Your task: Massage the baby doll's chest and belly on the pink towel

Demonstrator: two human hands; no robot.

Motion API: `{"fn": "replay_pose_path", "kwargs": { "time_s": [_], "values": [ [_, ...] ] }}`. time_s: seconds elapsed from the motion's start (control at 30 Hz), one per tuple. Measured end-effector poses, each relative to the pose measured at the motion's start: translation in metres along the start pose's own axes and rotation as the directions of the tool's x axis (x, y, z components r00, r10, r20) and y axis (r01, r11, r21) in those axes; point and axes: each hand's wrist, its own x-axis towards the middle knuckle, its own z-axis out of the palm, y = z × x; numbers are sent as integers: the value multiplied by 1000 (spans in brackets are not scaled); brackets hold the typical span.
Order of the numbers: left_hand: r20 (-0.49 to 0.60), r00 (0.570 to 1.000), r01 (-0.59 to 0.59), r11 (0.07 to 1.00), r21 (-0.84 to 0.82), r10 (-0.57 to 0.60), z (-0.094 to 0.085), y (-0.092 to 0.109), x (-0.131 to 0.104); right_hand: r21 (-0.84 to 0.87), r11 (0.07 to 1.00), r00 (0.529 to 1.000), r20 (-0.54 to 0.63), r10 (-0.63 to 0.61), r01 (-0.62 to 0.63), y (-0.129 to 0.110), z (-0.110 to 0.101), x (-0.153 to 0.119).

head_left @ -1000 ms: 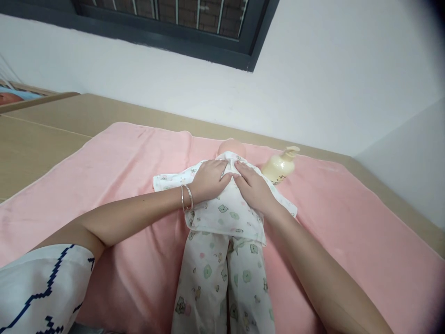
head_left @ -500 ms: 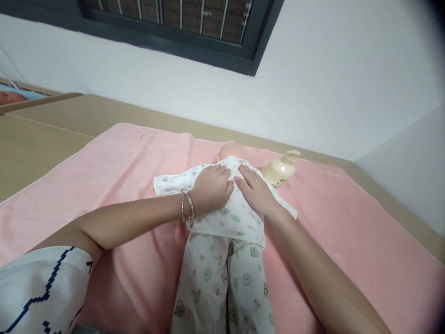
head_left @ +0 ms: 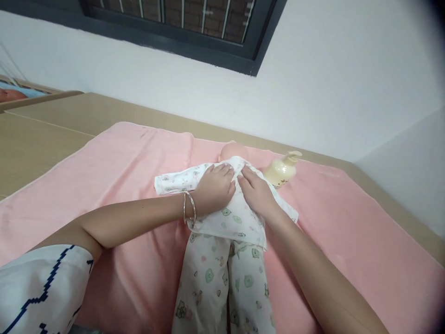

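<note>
A baby doll (head_left: pixel 234 150) lies on a pink blanket, its head toward the wall. It is dressed in a white printed top (head_left: pixel 229 220) and matching trousers (head_left: pixel 208 273). My left hand (head_left: pixel 215 188) rests flat on the left side of the doll's upper body, fingers stretched out. On the right side of the same garment lies my right hand (head_left: pixel 256 190), also flat with its fingers extended. The hands are close together but apart, and neither grips anything that shows. The doll's face is not visible.
A pale yellow pump bottle (head_left: pixel 281 170) stands on the pink blanket (head_left: pixel 132 162), right of the doll. The blanket covers part of a wooden surface (head_left: pixel 41 139) against a white wall. A dark-framed window (head_left: pixel 208 51) is above. At far left something reddish-brown (head_left: pixel 12 95) lies on light blue cloth.
Almost nothing differs. The whole view has shifted very slightly; both hands stay flat on the doll's top.
</note>
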Motion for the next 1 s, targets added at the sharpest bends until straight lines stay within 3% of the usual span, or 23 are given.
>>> {"fn": "replay_pose_path", "kwargs": {
  "time_s": [0.13, 0.37, 0.53, 0.67, 0.9, 1.0],
  "values": [
    [-2, 999, -42, 999, -18, 42, -1, 3, -3, -28, 999, 1000, -4, -17, 17, 10, -1, 5],
    [121, 991, 77, 991, -109, -64, -11, -17, 20, -157, 987, 999, -12, 33, -34, -19, 2, -11],
    [-15, 1000, 10, 1000, -20, -10, -1, -4, 6, -32, 999, 999, 39, 25, -24, 0, -2, 2],
    [-68, 995, -70, 998, 0, 70, 1, 4, -5, -39, 998, 999, 18, -51, 52, 11, -4, 8],
    [-7, 1000, 18, 986, -164, -19, -9, -10, 11, -221, 975, 997, -73, -29, 12, -29, 0, -16],
    [-36, 999, 27, 982, -186, -35, -6, -14, 14, -264, 964, 996, -87, 11, -34, -37, 1, -20]
  ]
}}
